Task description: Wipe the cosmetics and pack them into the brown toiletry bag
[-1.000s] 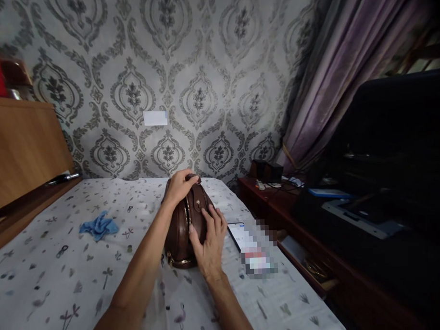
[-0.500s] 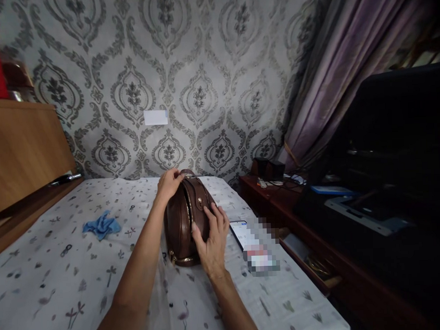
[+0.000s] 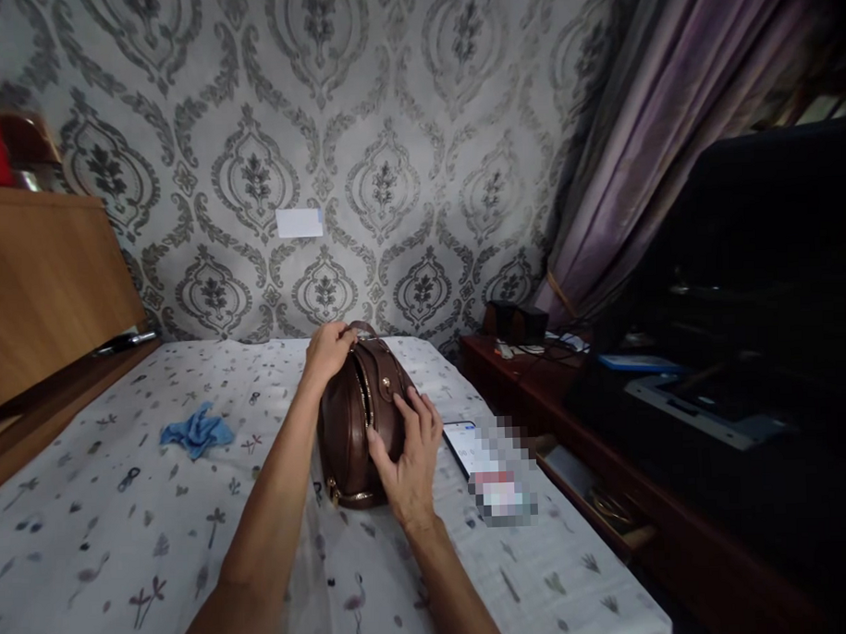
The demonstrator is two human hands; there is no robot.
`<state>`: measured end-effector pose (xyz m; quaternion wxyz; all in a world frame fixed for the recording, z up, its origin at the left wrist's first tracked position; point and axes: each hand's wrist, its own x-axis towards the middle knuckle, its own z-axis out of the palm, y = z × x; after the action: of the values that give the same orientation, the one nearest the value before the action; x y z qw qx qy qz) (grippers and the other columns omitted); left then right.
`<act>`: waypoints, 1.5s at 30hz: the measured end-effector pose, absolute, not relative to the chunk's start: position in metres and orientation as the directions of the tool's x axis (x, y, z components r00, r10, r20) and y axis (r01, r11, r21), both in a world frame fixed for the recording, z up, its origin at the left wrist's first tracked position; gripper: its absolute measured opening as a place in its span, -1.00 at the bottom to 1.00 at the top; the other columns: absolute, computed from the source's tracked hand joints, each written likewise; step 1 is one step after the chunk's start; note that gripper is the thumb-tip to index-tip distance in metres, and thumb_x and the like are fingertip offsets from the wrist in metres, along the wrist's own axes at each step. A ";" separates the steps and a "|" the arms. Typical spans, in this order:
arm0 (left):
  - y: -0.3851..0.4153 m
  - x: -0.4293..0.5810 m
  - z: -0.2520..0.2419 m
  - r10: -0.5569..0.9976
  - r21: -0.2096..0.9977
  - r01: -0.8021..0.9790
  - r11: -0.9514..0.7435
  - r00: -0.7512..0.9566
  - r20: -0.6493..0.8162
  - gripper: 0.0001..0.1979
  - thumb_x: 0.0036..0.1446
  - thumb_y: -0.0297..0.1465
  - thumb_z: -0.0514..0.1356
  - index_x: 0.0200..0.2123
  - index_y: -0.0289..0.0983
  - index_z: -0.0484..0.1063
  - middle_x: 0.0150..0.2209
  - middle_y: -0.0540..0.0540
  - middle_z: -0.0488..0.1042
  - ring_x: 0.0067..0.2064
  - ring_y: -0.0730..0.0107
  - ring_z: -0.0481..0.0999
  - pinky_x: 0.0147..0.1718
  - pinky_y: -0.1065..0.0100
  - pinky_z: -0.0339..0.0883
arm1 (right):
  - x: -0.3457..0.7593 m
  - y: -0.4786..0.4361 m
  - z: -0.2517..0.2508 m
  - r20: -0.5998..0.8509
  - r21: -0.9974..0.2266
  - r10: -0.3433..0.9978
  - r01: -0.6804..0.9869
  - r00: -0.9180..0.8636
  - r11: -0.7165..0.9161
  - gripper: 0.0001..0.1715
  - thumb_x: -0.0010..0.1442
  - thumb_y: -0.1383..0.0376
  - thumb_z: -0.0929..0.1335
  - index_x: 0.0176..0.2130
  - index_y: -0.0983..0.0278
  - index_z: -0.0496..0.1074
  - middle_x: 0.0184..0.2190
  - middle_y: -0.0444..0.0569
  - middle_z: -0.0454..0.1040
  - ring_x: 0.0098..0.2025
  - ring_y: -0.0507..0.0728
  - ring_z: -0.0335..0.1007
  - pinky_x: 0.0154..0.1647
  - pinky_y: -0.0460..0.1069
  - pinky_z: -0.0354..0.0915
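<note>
A brown leather bag (image 3: 348, 435) with a gold zipper rests on the patterned white cloth, its zipper partly parted along the top. At the bag's far end, my left hand (image 3: 329, 350) is closed, with fingertips pinched at the zipper's far end; the exact piece between them is too small to make out. My right hand (image 3: 410, 456) lies against the bag's right side, thumb near the zipper edge and fingers spread over the leather flap with a gold stud.
A phone (image 3: 469, 449) lies right of the bag, partly pixelated. A crumpled blue cloth (image 3: 197, 431) is at left on the patterned sheet (image 3: 69, 514). Beyond the right edge stand a dark red desk (image 3: 480, 357) with an open drawer and black boxes (image 3: 517, 323).
The view has shifted very slightly. Both hands keep nearly the same places on the bag, and the gap along the zipper looks much the same.
</note>
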<state>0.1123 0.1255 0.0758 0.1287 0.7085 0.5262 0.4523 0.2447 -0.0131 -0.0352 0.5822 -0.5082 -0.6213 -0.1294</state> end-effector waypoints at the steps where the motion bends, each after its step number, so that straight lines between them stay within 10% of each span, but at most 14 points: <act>1: 0.125 0.112 0.076 0.863 0.657 0.627 -0.418 0.047 0.504 -0.71 0.23 -0.29 0.11 -0.49 -0.24 0.47 -0.48 -0.03 0.49 -0.34 0.28 0.46 -0.33 0.37 0.19 | 0.245 -0.013 -0.035 0.855 -0.431 0.481 0.781 0.193 0.452 -0.47 0.29 0.10 0.31 0.18 0.23 0.28 0.22 0.18 0.31 0.31 0.36 0.10 0.25 0.43 0.14; 7: 0.117 0.117 0.084 0.862 0.621 0.657 -0.428 0.089 0.499 -0.72 0.24 -0.33 0.10 -0.46 -0.26 0.51 -0.47 -0.06 0.50 -0.34 0.26 0.47 -0.32 0.35 0.23 | 0.243 -0.015 -0.032 0.854 -0.442 0.477 0.771 0.206 0.459 -0.48 0.28 0.12 0.32 0.17 0.23 0.29 0.22 0.17 0.30 0.30 0.36 0.10 0.25 0.42 0.15; 14: 0.093 0.143 0.089 0.803 0.500 0.682 -0.534 0.223 0.552 -0.61 0.13 -0.51 0.20 0.03 -0.17 0.52 -0.10 -0.10 0.60 -0.04 0.16 0.50 0.00 0.28 0.28 | 0.243 -0.015 -0.032 0.859 -0.434 0.475 0.764 0.192 0.477 -0.48 0.28 0.12 0.33 0.17 0.25 0.30 0.23 0.18 0.30 0.32 0.36 0.07 0.25 0.42 0.16; 20: 0.090 0.155 0.086 0.803 0.474 0.687 -0.551 0.280 0.527 -0.84 0.19 -0.38 0.23 -0.20 -0.17 0.61 -0.21 -0.09 0.63 -0.11 0.18 0.53 -0.05 0.28 0.33 | 0.244 -0.017 -0.031 0.866 -0.431 0.463 0.750 0.188 0.501 -0.49 0.26 0.17 0.35 0.15 0.29 0.33 0.16 0.17 0.41 0.32 0.37 0.05 0.26 0.42 0.15; 39: 0.094 0.152 0.089 0.802 0.696 0.398 -0.597 0.303 0.514 -0.71 0.18 -0.25 0.15 -0.53 -0.27 0.39 -0.54 0.03 0.43 -0.44 0.40 0.40 -0.39 0.40 0.22 | 0.243 -0.017 -0.028 0.853 -0.440 0.489 0.756 0.183 0.485 -0.52 0.25 0.18 0.34 0.13 0.25 0.33 0.17 0.13 0.41 0.31 0.38 0.09 0.27 0.43 0.13; 45: 0.088 0.139 0.097 0.773 0.633 0.443 -0.635 0.357 0.525 -0.84 0.14 -0.30 0.18 -0.33 -0.27 0.49 -0.40 0.01 0.48 -0.30 0.34 0.44 -0.27 0.37 0.26 | 0.243 -0.017 -0.028 0.849 -0.463 0.487 0.734 0.206 0.498 -0.50 0.26 0.15 0.33 0.15 0.24 0.32 0.19 0.13 0.38 0.33 0.38 0.05 0.29 0.43 0.13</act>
<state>0.1393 0.0883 0.0967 0.1960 0.8001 0.3799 0.4209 0.2433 -0.0169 -0.0275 0.6017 -0.4906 -0.6218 -0.1026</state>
